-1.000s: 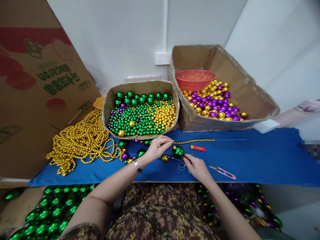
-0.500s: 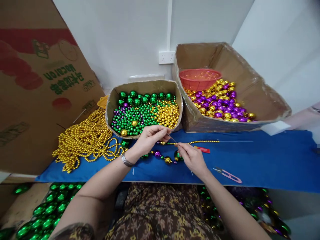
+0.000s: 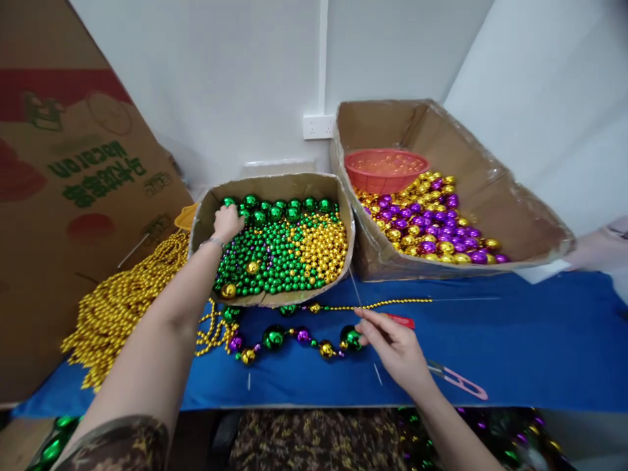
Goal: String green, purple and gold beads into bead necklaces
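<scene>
My left hand (image 3: 227,223) reaches into the near cardboard box (image 3: 275,186) and its fingers curl down over the purple and green beads at the box's back left corner; what they grip is hidden. My right hand (image 3: 392,345) hovers over the blue cloth (image 3: 515,347) with thumb and finger pinched on a thin needle (image 3: 354,288) that points up and away. A half-strung strand of green, purple and gold balls (image 3: 294,340) lies on the cloth just left of that hand.
A larger box (image 3: 490,183) at the right holds gold and purple balls and an orange basket (image 3: 385,169). A heap of gold bead strings (image 3: 132,294) lies at the left. Pink snips (image 3: 461,381) and a red lighter (image 3: 402,320) lie on the cloth.
My left hand has left the needle and travelled up and left into the near box. My right hand stays by the strand, holding the needle alone.
</scene>
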### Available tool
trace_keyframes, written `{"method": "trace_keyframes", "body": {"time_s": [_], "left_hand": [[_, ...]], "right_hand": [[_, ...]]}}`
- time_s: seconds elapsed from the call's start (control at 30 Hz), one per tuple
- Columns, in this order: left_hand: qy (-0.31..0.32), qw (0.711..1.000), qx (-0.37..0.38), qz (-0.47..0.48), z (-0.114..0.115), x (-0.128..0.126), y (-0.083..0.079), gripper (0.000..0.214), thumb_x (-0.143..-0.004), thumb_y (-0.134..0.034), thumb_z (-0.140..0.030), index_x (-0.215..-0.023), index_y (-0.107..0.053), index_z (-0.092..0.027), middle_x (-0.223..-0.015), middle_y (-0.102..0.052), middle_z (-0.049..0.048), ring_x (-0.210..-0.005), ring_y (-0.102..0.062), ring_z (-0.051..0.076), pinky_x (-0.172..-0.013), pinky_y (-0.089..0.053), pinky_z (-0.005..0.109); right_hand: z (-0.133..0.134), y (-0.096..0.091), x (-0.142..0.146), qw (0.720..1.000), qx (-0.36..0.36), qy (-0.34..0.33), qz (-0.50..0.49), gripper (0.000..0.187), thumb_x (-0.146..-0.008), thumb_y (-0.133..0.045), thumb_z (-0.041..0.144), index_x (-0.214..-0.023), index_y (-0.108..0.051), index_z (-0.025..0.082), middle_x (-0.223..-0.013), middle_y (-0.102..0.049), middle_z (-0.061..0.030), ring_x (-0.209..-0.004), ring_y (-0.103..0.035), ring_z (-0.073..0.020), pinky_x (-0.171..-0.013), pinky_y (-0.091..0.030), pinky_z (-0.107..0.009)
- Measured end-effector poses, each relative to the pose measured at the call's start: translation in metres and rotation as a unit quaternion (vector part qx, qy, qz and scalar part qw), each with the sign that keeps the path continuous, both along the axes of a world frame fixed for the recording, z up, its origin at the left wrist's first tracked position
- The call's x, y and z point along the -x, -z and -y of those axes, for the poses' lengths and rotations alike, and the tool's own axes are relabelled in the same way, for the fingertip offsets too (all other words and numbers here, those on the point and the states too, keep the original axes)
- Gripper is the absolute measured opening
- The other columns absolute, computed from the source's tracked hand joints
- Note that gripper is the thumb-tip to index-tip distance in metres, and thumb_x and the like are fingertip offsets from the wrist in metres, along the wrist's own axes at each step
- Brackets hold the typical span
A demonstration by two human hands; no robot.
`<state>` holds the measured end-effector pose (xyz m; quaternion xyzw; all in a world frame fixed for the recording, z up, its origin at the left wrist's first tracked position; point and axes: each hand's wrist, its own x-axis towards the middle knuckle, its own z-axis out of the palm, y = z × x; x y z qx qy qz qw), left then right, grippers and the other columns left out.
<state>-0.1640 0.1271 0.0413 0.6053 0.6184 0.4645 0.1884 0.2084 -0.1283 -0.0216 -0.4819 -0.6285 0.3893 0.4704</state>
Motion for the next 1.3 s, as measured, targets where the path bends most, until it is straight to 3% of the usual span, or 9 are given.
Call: {"method": "trace_keyframes", "body": {"time_s": [0.1, 0.17, 0.33, 0.5, 0.6, 0.7, 0.8, 1.0, 1.3], "left_hand": [[0.056, 0.997, -0.007, 0.048, -0.015, 0.012, 0.009, 0.043, -0.074, -0.069, -0.020, -0.055, -0.031, -0.020, -0.069, -0.051, -0.0002, -0.108, -0.052, 0.022, -0.088, -0.037, 0.031], [0.030, 0.999, 0.000, 0.044, -0.016, 0.014, 0.017, 0.046, -0.076, -0.070, -0.020, -0.055, -0.030, -0.018, -0.065, -0.047, -0.0013, -0.105, -0.050, 0.022, -0.089, -0.037, 0.032], [-0.024, 0.998, 0.030, 0.042, -0.002, 0.016, 0.026, 0.028, -0.081, -0.069, -0.018, -0.064, -0.047, -0.012, -0.073, -0.052, -0.0010, -0.091, -0.054, 0.017, -0.081, -0.044, 0.030], [-0.011, 0.994, 0.067, 0.091, 0.025, -0.001, 0.013, 0.011, -0.082, -0.061, -0.022, -0.077, -0.060, -0.012, -0.072, -0.052, -0.0020, -0.065, -0.055, 0.011, -0.065, -0.053, 0.022], [0.068, 0.958, 0.094, 0.264, 0.061, -0.036, 0.005, 0.008, -0.080, -0.062, -0.021, -0.084, -0.061, -0.014, -0.075, -0.059, 0.0006, -0.070, -0.062, 0.013, -0.072, -0.057, 0.029], [0.150, 0.867, 0.138, 0.455, 0.106, -0.075, 0.001, 0.012, -0.078, -0.066, -0.017, -0.090, -0.063, -0.015, -0.083, -0.066, 0.0038, -0.080, -0.067, 0.017, -0.083, -0.058, 0.038], [0.184, 0.829, 0.171, 0.499, 0.140, -0.103, 0.000, 0.015, -0.079, -0.067, -0.021, -0.093, -0.066, -0.013, -0.089, -0.068, 0.0059, -0.085, -0.068, 0.018, -0.089, -0.057, 0.039], [0.206, 0.807, 0.198, 0.517, 0.163, -0.125, 0.007, 0.019, -0.076, -0.072, -0.022, -0.092, -0.069, -0.014, -0.090, -0.068, 0.0050, -0.084, -0.068, 0.017, -0.087, -0.057, 0.036], [0.206, 0.810, 0.194, 0.513, 0.173, -0.130, 0.005, 0.025, -0.071, -0.077, -0.025, -0.092, -0.068, -0.014, -0.092, -0.068, 0.0055, -0.083, -0.068, 0.018, -0.078, -0.058, 0.032]], "right_hand": [[-0.001, -0.001, 0.006, 1.000, 0.027, -0.006, -0.008, 0.033, -0.092, -0.055, 0.038, -0.117, -0.067, 0.019, -0.082, -0.074, -0.0047, -0.061, -0.069, -0.0126, -0.060, -0.058, -0.022], [-0.001, 0.000, 0.010, 0.999, 0.029, -0.012, -0.002, 0.032, -0.093, -0.054, 0.038, -0.114, -0.067, 0.018, -0.082, -0.074, -0.0050, -0.061, -0.069, -0.0126, -0.059, -0.058, -0.022], [0.000, 0.001, 0.020, 0.999, 0.024, -0.031, 0.025, 0.027, -0.093, -0.053, 0.036, -0.108, -0.068, 0.018, -0.091, -0.074, -0.0059, -0.068, -0.071, -0.0138, -0.063, -0.059, -0.022], [0.003, 0.003, 0.027, 0.997, -0.015, -0.037, 0.068, 0.022, -0.095, -0.050, 0.032, -0.102, -0.067, 0.020, -0.092, -0.075, -0.0044, -0.074, -0.072, -0.0139, -0.064, -0.058, -0.020], [0.004, 0.002, 0.032, 0.992, -0.059, -0.031, 0.104, 0.021, -0.096, -0.049, 0.029, -0.099, -0.067, 0.020, -0.084, -0.075, -0.0027, -0.071, -0.072, -0.0136, -0.065, -0.057, -0.020], [0.005, 0.000, 0.037, 0.986, -0.103, -0.023, 0.130, 0.022, -0.096, -0.048, 0.027, -0.103, -0.068, 0.019, -0.091, -0.076, -0.0042, -0.073, -0.072, -0.0142, -0.071, -0.058, -0.022], [0.007, -0.001, 0.038, 0.978, -0.144, -0.016, 0.148, 0.024, -0.095, -0.049, 0.023, -0.109, -0.068, 0.020, -0.097, -0.075, -0.0049, -0.078, -0.073, -0.0151, -0.077, -0.059, -0.025], [0.012, -0.005, 0.032, 0.974, -0.159, -0.015, 0.161, 0.028, -0.095, -0.048, 0.022, -0.114, -0.068, 0.022, -0.099, -0.075, -0.0049, -0.085, -0.073, -0.0168, -0.079, -0.060, -0.028], [0.014, -0.004, 0.030, 0.971, -0.167, -0.005, 0.170, 0.026, -0.095, -0.048, 0.020, -0.108, -0.070, 0.020, -0.099, -0.075, -0.0051, -0.085, -0.073, -0.0175, -0.076, -0.059, -0.028]]}}
